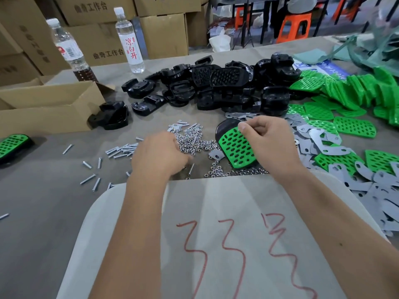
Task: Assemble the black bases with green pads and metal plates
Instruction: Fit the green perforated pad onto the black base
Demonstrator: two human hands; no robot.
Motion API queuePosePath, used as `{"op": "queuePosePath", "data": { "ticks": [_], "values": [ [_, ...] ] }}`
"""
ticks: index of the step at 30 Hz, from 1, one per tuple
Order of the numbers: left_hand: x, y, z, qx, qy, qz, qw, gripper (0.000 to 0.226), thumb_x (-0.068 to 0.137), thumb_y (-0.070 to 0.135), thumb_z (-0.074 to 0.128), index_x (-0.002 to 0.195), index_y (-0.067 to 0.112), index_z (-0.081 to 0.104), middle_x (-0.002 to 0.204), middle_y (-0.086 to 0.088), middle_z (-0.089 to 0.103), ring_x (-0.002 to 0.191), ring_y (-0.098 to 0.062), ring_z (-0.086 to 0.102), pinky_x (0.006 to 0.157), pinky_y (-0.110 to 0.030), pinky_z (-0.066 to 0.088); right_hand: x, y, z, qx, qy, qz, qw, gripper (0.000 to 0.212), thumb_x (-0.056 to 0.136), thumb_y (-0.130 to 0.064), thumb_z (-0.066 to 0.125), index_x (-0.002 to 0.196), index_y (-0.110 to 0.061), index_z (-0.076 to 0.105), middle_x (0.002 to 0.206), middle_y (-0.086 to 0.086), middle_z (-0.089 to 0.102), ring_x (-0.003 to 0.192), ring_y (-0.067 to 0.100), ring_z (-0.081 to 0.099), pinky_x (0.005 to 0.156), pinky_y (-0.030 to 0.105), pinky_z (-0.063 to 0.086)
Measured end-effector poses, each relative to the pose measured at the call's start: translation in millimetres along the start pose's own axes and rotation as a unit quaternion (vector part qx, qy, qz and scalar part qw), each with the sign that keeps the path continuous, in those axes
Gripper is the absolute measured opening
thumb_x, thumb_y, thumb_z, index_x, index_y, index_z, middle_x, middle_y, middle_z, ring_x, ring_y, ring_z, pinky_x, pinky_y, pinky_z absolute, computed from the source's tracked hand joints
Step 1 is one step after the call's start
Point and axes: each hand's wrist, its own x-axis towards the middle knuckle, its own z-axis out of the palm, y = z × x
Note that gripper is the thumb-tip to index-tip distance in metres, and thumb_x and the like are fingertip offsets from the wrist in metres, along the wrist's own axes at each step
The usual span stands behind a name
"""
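The right hand [266,139] grips a black base [223,126] with a green pad [236,147] seated on its face. Fingers curl over the far edge and the thumb lies on the pad's upper corner. The piece is tilted up toward the camera, its long axis running from upper left to lower right, the lower end resting near the cloth edge.

The left hand [160,153] reaches palm-down into the heap of nuts [192,141], fingers bent at the heap's near side. Whether it has pinched anything cannot be told; the fingertips are hidden.

A metal plate [216,155] lies flat just beside the held base's left edge, between the two hands, roughly as close to either. Loose screws [121,149] lie to the left of the left hand.

Judgement: the fastening stage is in hand. The hardware sits on the left hand's side, so that hand is better placed to fetch it while the right steadies the base.
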Motion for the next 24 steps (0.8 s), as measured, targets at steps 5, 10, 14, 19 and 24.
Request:
{"op": "queuePosePath", "data": {
  "ticks": [5,10,14,19,24],
  "values": [
    [-8,13,4,0.095,0.006,0.013,0.995,0.005,0.091,0.014,0.067,0.094,0.015,0.064,0.106,-0.009,0.067,0.098,-0.033,0.061,0.076,-0.034,0.044,-2,-2,1,-0.099,0.069,-0.090,0.989,0.014,0.096,-0.029,0.071,0.102,-0.018,0.075,0.099,-0.002,0.069,0.093,0.014,0.068,0.086,0.041,0.057],
    [-15,21,4,0.089,0.002,0.009,0.996,0.024,0.084,0.005,0.055,0.070,0.018,0.040,0.073,-0.003,0.041,0.083,-0.032,0.048,0.070,-0.035,0.040,-6,-5,2,-0.073,0.097,-0.135,0.983,0.008,0.094,-0.022,0.070,0.087,-0.024,0.072,0.091,-0.007,0.068,0.089,0.013,0.067,0.083,0.039,0.056],
    [-7,15,8,0.054,0.034,0.033,0.997,0.011,0.093,0.007,0.055,0.085,0.012,0.060,0.091,-0.011,0.063,0.089,-0.035,0.057,0.073,-0.037,0.044,-6,-6,3,-0.071,0.120,-0.152,0.979,0.009,0.095,-0.019,0.068,0.087,-0.023,0.072,0.088,-0.008,0.068,0.085,0.011,0.065,0.078,0.035,0.056],
    [-1,23,12,-0.228,0.109,0.050,0.966,0.011,0.102,0.016,0.062,0.091,0.018,0.062,0.089,0.000,0.065,0.082,-0.020,0.063,0.074,-0.033,0.045,-7,-9,4,-0.068,0.108,-0.185,0.975,0.007,0.094,-0.015,0.069,0.090,-0.018,0.073,0.088,-0.008,0.069,0.084,0.010,0.063,0.075,0.029,0.053],
    [-15,54,24,-0.677,-0.035,0.026,0.734,0.025,0.099,-0.002,0.061,0.105,0.022,0.068,0.084,-0.010,0.071,0.073,-0.017,0.067,0.066,-0.028,0.055,-12,-15,8,-0.066,-0.035,-0.261,0.963,0.023,0.084,-0.009,0.081,0.106,-0.015,0.076,0.090,-0.001,0.069,0.078,0.014,0.063,0.069,0.017,0.044]
  ]
}}
